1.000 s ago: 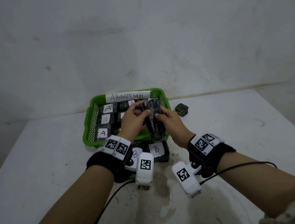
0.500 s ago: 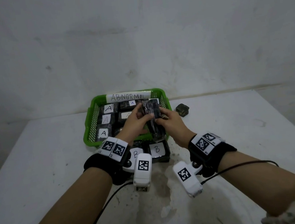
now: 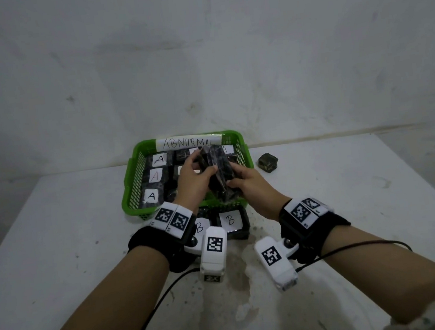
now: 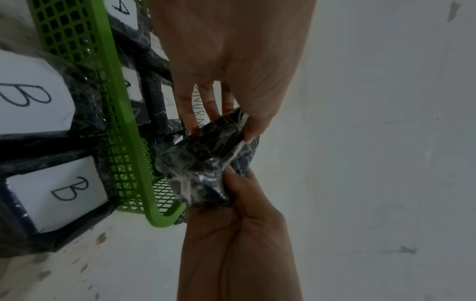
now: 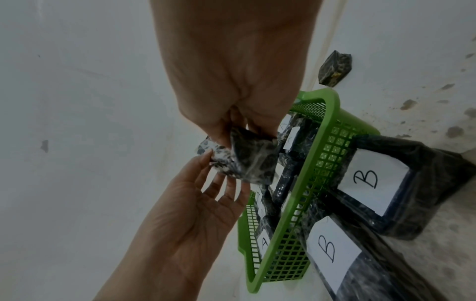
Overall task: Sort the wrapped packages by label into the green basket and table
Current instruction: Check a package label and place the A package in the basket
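Note:
A black plastic-wrapped package (image 3: pixel 219 175) is held upright over the front right of the green basket (image 3: pixel 132 194). My left hand (image 3: pixel 201 170) pinches it from the left, thumb across its front. My right hand (image 3: pixel 236 180) grips its lower right side. No label shows on it in any view. In the left wrist view the package (image 4: pixel 203 158) sits between the left thumb (image 4: pixel 253 126) and the right hand (image 4: pixel 239 195). In the right wrist view the right hand (image 5: pixel 231 134) pinches the package (image 5: pixel 247 160), and the left hand (image 5: pixel 216 183) touches it from below.
The basket carries an "ABNORMAL" sign (image 3: pixel 188 141) and holds several packages labelled A (image 3: pixel 151 196). Two packages labelled B (image 3: pixel 230 219) lie on the white table (image 3: pixel 69 238) just in front of the basket. A small dark package (image 3: pixel 268 162) sits to the basket's right, near the wall.
The two hands have turned the package a little and shifted it slightly left over the basket. My left thumb has slid across its front.

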Motion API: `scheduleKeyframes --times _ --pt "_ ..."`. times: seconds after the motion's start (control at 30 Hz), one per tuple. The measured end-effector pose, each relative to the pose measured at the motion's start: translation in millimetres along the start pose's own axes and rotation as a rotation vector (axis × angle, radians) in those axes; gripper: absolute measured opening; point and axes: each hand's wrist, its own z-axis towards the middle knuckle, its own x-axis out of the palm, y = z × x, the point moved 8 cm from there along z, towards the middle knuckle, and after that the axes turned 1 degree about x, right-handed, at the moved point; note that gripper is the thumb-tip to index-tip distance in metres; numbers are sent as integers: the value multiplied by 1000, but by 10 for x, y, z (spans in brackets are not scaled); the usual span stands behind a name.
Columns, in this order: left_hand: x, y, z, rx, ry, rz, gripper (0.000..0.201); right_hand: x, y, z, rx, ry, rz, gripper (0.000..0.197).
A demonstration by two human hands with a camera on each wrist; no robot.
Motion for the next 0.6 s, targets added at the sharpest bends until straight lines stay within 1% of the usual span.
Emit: scheduleKeyframes --times 0.07,0.13,0.17,0.23,0.3,0.33,0.4,0.5,0.53,0.6 --pt "-14 2 3 -14 -21 -23 57 29 -28 -1 20 32 44 47" --pt "-31 11 17 -35 -34 -39 61 48 -86 3 47 56 97 46" --pt "-41 25 25 -50 -39 -55 65 34 -100 6 53 43 106 49" --pt "-76 48 49 -77 -61 -92 69 -39 -85 8 39 -25 29 52" --pt "-85 63 79 -97 -59 -99 61 -91 -60 5 5 -56 -64 42" --pt "-71 67 87 -110 -41 -93 56 -107 -66 14 5 -59 -78 37" --pt "-26 68 75 -129 13 -84 49 -120 -88 20 44 -84 -60 33" --pt "64 41 39 -90 95 -65 50 -147 -110 43 98 -107 -37 40" --pt "75 22 26 -64 105 -48 47 -162 -110 50 100 -105 -35 44" --pt "83 -33 4 -22 109 -42 36 -168 -108 51 103 -87 -52 55"
